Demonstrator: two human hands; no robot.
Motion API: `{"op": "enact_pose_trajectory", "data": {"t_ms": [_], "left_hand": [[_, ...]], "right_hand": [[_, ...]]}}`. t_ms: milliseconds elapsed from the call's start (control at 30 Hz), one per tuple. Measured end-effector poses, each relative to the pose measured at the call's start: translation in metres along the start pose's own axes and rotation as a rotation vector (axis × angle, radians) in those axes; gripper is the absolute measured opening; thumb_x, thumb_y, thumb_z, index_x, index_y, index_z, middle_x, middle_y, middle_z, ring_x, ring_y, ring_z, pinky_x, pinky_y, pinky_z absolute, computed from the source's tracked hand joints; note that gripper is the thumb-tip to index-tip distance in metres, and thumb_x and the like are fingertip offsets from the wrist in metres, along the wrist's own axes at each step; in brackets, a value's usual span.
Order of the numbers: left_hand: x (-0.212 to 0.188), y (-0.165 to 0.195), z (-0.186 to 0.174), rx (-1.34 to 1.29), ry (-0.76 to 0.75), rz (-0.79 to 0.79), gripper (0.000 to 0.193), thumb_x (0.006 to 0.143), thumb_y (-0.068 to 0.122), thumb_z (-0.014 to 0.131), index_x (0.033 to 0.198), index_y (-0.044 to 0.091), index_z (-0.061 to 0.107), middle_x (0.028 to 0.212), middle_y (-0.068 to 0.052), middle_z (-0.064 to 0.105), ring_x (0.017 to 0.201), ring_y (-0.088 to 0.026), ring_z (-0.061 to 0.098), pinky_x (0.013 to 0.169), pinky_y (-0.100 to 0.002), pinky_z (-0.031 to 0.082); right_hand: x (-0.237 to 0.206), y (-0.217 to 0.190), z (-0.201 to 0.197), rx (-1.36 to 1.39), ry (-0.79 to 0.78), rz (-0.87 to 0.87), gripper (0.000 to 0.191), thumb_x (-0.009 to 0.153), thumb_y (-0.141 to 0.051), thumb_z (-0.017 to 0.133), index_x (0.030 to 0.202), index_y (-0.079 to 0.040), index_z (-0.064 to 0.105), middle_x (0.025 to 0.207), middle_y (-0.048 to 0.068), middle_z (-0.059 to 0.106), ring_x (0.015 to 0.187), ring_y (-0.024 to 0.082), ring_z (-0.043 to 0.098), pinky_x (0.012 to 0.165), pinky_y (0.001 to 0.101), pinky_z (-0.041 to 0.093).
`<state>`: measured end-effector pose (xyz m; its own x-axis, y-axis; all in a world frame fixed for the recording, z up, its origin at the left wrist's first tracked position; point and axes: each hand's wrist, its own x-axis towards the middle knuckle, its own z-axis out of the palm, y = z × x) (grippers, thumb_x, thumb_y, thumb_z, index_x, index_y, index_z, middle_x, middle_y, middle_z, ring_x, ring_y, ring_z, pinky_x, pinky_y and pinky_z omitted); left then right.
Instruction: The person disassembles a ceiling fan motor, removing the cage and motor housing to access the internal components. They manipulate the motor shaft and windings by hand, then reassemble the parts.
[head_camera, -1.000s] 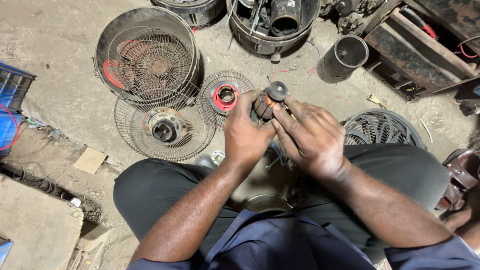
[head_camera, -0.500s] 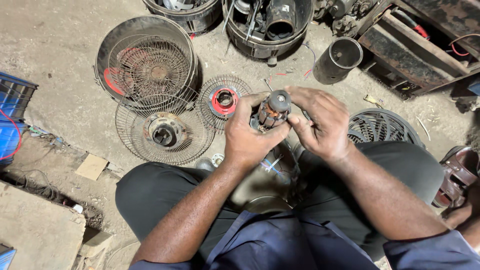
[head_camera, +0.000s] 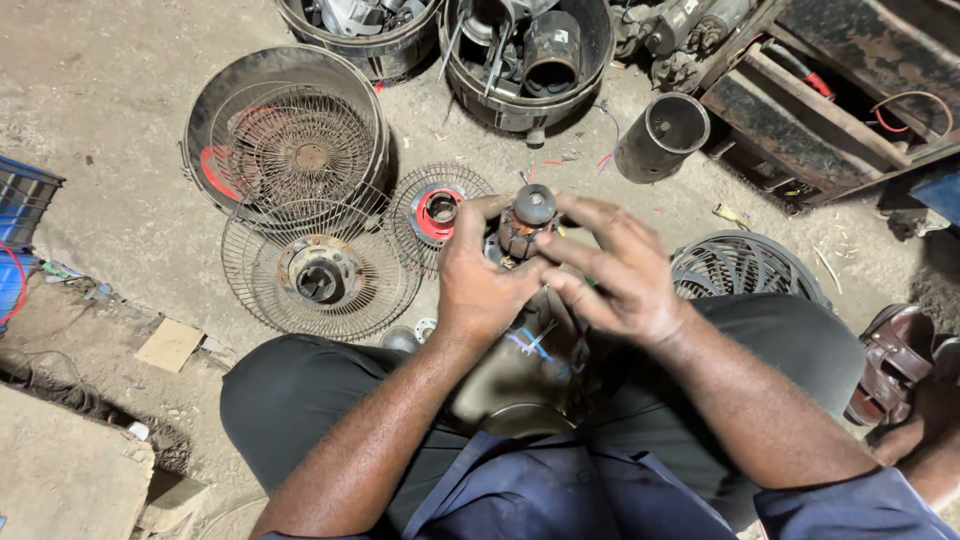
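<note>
Copper-wound small motor part with a grey round cap on top sits between both hands, held above the lap, centre of scene. Left hand is closed around its left side and lower body, thumb up along it. Right hand is half open, fingers spread and curled over the part's right side and top, fingertips touching it. The part's long axis runs roughly upright, cap end pointing away from the person toward the far side. Left hand carries the grip; right only pinches lightly. Blue and pale wires hang below the part, near the lap. On the concrete floor to the left lie 3 wire fan guards, with 2 metal buckets of scrap at the far side.
</note>
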<state>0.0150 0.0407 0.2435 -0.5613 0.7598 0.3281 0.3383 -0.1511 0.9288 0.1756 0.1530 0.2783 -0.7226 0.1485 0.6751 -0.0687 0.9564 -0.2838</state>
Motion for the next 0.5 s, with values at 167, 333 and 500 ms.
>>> {"op": "enact_pose_trajectory", "data": {"t_ms": [167,333,500], "left_hand": [[0.001,-0.001,0.002,0.053,0.020,-0.016,0.064,0.073,0.016,0.091,0.125,0.004,0.056,0.117,-0.012,0.071,0.108,-0.020,0.072,0.094,-0.034,0.058],[0.000,0.001,0.004,-0.067,0.014,0.032,0.059,0.078,0.016,0.091,0.125,0.005,0.058,0.113,-0.010,0.069,0.102,-0.018,0.070,0.091,-0.033,0.059],[0.006,0.009,0.005,-0.051,0.047,-0.046,0.060,0.076,0.021,0.092,0.122,0.003,0.057,0.107,-0.009,0.072,0.096,-0.015,0.068,0.086,-0.031,0.058]], "right_hand": [[0.002,-0.002,0.000,0.057,-0.013,0.081,0.035,0.092,-0.020,0.081,0.121,-0.005,0.068,0.138,0.023,0.061,0.123,0.038,0.067,0.102,0.0460,0.057],[0.011,-0.005,-0.004,0.073,-0.026,0.172,0.037,0.095,-0.020,0.078,0.126,-0.006,0.064,0.140,0.021,0.062,0.129,0.037,0.064,0.107,0.0453,0.054],[-0.041,0.036,0.012,0.137,-0.043,0.232,0.045,0.096,-0.021,0.076,0.135,-0.005,0.060,0.144,0.020,0.060,0.133,0.037,0.061,0.111,0.0458,0.052]]}}
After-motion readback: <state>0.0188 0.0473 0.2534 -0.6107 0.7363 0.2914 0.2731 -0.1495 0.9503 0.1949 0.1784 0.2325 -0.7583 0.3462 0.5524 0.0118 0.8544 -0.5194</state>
